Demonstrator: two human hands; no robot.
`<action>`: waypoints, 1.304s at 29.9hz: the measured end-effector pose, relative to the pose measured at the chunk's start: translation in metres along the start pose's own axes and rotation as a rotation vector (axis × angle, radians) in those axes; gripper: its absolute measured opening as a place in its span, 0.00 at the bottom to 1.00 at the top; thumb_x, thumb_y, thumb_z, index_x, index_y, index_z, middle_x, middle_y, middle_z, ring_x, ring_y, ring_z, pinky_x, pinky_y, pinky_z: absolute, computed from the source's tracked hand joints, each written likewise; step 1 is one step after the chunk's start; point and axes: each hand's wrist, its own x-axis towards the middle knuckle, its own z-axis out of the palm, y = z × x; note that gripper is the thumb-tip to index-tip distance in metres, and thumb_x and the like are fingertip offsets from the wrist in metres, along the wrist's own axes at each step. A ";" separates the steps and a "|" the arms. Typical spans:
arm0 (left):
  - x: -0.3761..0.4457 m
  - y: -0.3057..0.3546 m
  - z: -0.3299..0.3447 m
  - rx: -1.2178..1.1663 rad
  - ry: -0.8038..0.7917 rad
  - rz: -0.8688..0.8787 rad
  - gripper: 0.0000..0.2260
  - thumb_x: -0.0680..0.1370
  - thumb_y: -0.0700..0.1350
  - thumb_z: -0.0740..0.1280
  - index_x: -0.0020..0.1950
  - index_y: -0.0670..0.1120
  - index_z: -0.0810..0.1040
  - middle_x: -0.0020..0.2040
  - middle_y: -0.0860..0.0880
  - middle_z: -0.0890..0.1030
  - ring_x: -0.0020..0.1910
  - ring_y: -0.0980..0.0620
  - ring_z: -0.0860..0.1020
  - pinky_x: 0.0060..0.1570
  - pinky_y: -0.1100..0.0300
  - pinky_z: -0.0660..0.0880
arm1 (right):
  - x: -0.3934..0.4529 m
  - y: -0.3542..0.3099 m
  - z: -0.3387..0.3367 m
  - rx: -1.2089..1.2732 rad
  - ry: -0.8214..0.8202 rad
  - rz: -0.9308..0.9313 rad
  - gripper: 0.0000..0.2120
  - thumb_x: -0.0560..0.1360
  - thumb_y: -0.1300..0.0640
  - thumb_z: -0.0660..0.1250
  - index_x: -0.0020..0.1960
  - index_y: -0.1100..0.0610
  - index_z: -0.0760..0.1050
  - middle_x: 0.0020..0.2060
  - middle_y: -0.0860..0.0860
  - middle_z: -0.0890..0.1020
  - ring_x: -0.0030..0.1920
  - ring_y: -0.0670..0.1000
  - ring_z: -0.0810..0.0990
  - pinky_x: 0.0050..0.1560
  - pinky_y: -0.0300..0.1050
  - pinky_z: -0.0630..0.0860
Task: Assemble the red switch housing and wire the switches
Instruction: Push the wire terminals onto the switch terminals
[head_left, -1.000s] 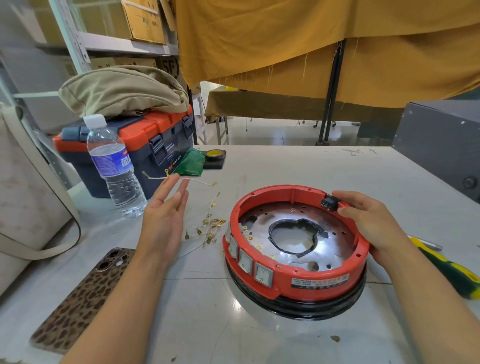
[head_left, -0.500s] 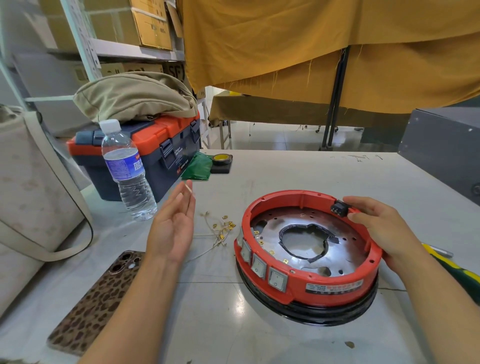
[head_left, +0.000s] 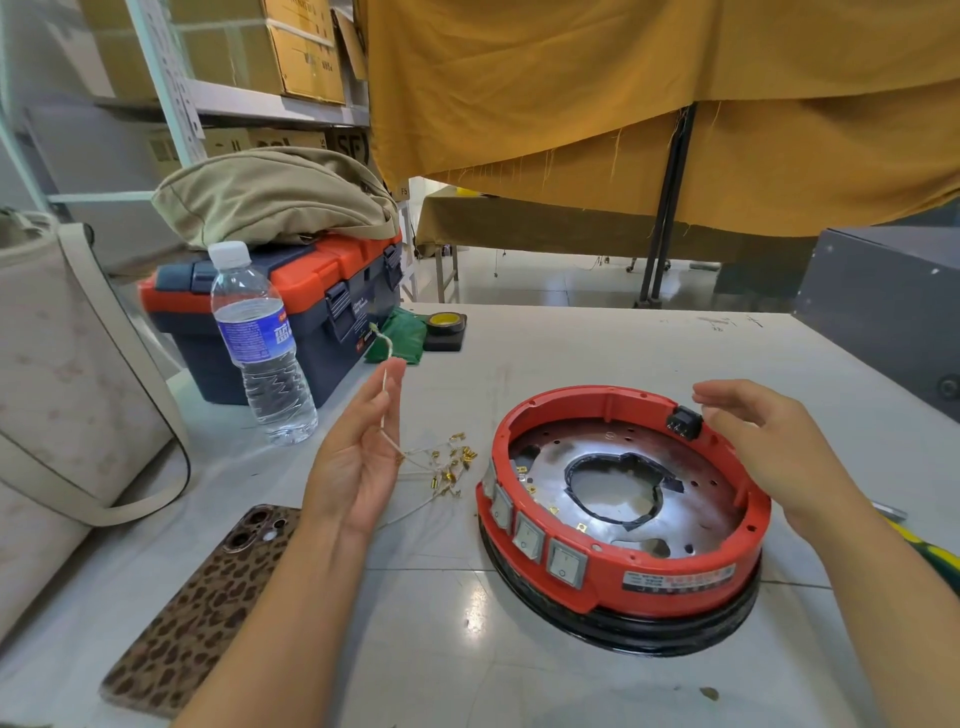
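Here the red switch housing (head_left: 623, 566) sits on the bench (head_left: 571, 353), ringed by a black base, with three white switches (head_left: 527, 535) along its near-left wall and a black switch (head_left: 684, 423) on its far rim. The right hand (head_left: 769, 447) hovers just beside that black switch, fingers relaxed and apart. The left hand (head_left: 358, 452) pinches a thin wire (head_left: 387, 374) above a heap of wires with brass terminals (head_left: 449, 467).

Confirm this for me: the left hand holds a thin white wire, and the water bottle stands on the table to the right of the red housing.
Not quite. The head view shows the water bottle standing left of the red housing, in front of the toolbox. The rest is right: the left hand holds a thin white wire.
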 end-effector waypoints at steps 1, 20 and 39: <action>0.000 0.001 0.000 0.009 -0.013 0.003 0.14 0.74 0.32 0.60 0.57 0.35 0.79 0.61 0.40 0.79 0.60 0.51 0.78 0.50 0.65 0.79 | 0.000 -0.002 0.000 -0.007 0.000 -0.013 0.12 0.77 0.64 0.63 0.55 0.50 0.78 0.53 0.47 0.81 0.55 0.47 0.77 0.53 0.40 0.69; -0.006 0.001 0.059 -0.027 -0.261 -0.048 0.11 0.73 0.34 0.60 0.49 0.39 0.80 0.45 0.44 0.84 0.45 0.51 0.84 0.41 0.63 0.80 | -0.010 -0.081 0.036 -0.132 -0.503 -0.341 0.11 0.77 0.55 0.66 0.57 0.44 0.76 0.50 0.38 0.80 0.49 0.34 0.77 0.48 0.24 0.72; 0.019 -0.037 0.093 0.120 -0.305 -0.097 0.09 0.72 0.35 0.62 0.52 0.41 0.71 0.52 0.40 0.84 0.53 0.45 0.82 0.49 0.56 0.80 | 0.010 -0.091 0.066 0.096 -0.603 -0.272 0.03 0.75 0.58 0.69 0.47 0.55 0.81 0.41 0.52 0.85 0.42 0.48 0.84 0.47 0.42 0.81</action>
